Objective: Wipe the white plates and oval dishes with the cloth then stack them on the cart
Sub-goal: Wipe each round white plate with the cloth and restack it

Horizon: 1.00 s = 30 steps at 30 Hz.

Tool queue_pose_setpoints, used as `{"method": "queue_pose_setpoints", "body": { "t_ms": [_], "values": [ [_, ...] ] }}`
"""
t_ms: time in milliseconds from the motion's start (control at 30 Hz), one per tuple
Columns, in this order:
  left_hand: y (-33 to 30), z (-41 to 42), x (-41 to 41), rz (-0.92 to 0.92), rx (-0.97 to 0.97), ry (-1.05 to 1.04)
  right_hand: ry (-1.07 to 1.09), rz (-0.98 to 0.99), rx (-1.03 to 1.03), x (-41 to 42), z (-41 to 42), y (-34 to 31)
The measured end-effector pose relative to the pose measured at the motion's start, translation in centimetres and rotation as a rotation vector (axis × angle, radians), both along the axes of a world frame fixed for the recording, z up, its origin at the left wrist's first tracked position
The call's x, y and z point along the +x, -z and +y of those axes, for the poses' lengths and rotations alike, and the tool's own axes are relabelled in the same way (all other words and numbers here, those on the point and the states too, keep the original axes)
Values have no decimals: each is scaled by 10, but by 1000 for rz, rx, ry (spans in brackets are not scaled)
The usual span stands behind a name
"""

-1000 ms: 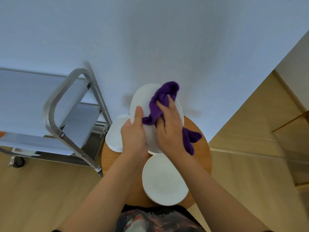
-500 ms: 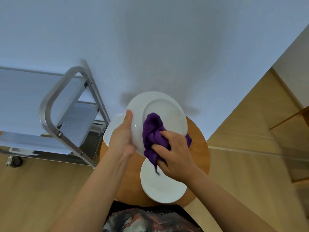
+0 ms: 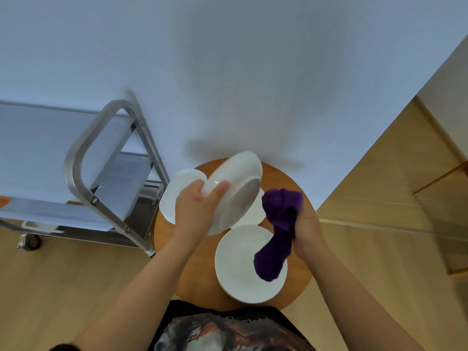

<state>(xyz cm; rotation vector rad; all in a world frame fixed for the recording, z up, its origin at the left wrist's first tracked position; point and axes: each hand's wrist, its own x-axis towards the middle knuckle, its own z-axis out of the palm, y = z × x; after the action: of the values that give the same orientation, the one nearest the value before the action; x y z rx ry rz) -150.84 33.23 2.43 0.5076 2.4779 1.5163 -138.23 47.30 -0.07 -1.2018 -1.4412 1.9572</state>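
While the left hand point(image 3: 195, 211) is gripping the round white ceramic plate point(image 3: 234, 191) by its rim, tilted at frame centre above the round wooden table point(image 3: 293, 282), the right hand point(image 3: 305, 229) is clenching the bunched purple cloth point(image 3: 278, 224), now pulled off the plate it was rubbing half a second ago. Wiping looks finished; the steel cart point(image 3: 83, 168) at left is waiting.

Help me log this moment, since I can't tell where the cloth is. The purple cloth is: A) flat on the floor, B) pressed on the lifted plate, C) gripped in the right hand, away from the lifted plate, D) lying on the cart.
C: the right hand grips the purple cloth, whose tail hangs over a plate on the table, apart from the lifted plate in the left hand.
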Motion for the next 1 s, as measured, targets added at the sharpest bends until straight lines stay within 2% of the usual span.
{"method": "queue_pose_setpoints", "body": {
  "t_ms": [33, 100, 133, 233, 333, 400, 467, 500, 600, 667, 700, 767, 900, 1000],
  "values": [
    [4, -1, 9, 121, -74, 87, 35, 120, -158, -2, 1, -3],
    [9, -1, 25, 381, -198, 258, -10, 244, -295, -6, 2, -8],
    [12, -2, 30, 542, -220, 318, -52, 228, -319, -8, 0, -9],
    [23, -1, 34, 979, -150, 390, -99, -1, -356, -6, 3, -3],
    [45, -3, 34, 1089, -124, 499, -93, -133, -387, 4, 8, 10],
    [60, -7, 37, 964, -140, 582, -52, -188, -389, 12, 9, 21],
    [68, -10, 39, 557, -158, 584, 0, -194, -381, 21, 11, 33],
    [73, -12, 36, 361, -158, 522, 18, -199, -377, 25, 11, 39],
    [90, -14, 14, -43, -199, 194, 18, -223, -362, 40, 13, 53],
    [96, -16, -2, -581, -185, 143, -31, -266, -343, 48, 12, 61],
    [101, -18, -6, -791, -170, 151, -62, -292, -336, 51, 10, 65],
    [115, -26, -8, -905, -214, 182, -87, -330, -334, 55, 5, 75],
    [145, -36, 9, -895, -176, 93, 41, -364, -302, 59, -3, 95],
    [161, -37, 23, -848, -227, 71, 157, -435, -221, 61, -3, 107]
  ]
}}
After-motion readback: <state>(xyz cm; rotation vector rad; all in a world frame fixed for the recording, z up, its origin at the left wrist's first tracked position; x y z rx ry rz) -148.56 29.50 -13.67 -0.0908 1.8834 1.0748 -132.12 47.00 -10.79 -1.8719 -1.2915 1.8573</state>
